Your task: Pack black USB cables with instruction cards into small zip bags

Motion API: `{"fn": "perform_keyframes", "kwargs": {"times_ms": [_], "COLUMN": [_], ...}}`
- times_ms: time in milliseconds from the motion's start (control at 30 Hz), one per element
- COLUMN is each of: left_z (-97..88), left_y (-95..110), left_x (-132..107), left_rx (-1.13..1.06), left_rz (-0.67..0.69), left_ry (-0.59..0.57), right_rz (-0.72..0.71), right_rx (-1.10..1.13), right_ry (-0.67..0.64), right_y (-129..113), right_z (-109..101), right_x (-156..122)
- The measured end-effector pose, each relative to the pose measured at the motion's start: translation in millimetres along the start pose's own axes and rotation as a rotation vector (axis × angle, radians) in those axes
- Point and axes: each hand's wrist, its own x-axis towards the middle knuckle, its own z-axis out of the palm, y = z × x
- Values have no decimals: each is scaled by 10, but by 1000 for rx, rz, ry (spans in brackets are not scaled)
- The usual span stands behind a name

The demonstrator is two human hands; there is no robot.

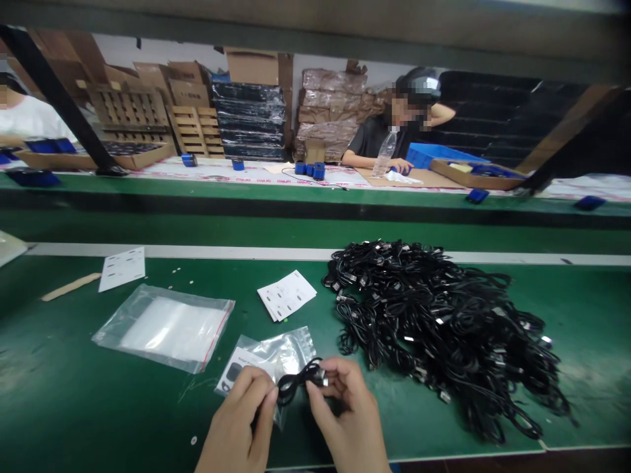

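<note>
A small coiled black USB cable (294, 386) is held between my two hands, low in the middle of the view. My right hand (349, 412) pinches its right end, where a metal plug shows. At the left end of the coil, the thumb and fingers of my left hand (237, 420) are closed on the cable. Right behind and under it lies a clear plastic bag (296, 347) with a printed leaflet (235, 370) at its left; whether my left fingers also grip the bag I cannot tell. A large heap of black cables (434, 322) lies to the right.
Left on the green table (148, 414) are a clear bag with a white stack inside (167, 325), a leaflet (123, 268) and a wooden strip (71, 287). More leaflets (286, 295) lie mid-table. Beyond a raised ledge (221, 197), a person (377, 141) sits near a bottle (384, 154).
</note>
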Motion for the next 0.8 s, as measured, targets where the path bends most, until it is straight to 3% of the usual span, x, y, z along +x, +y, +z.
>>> {"fn": "perform_keyframes", "kwargs": {"times_ms": [267,333,467,567,633,700,800], "left_z": [95,127,144,134,148,181,227], "left_y": [-27,-4,-7,-45,-53,-38,2], "left_x": [-92,-110,-121,-129,-137,-143,-141], "left_rx": [41,25,49,85,60,-3,-100], "left_rz": [43,30,61,145,124,54,-11], "left_ry": [181,228,250,199,209,247,298], "right_rz": [-519,-479,-230,-204,-199,-187,-180], "right_rx": [-325,-325,-221,-203,-231,-224,-129], "right_ry": [-73,-107,-190,-334,-394,-373,-241], "right_y": [2,0,-15,-54,-72,-70,-30], "right_z": [-84,-57,-16,-60,-104,-131,-107], "right_x": [-82,-104,-149,-138,-111,-85,-80]}}
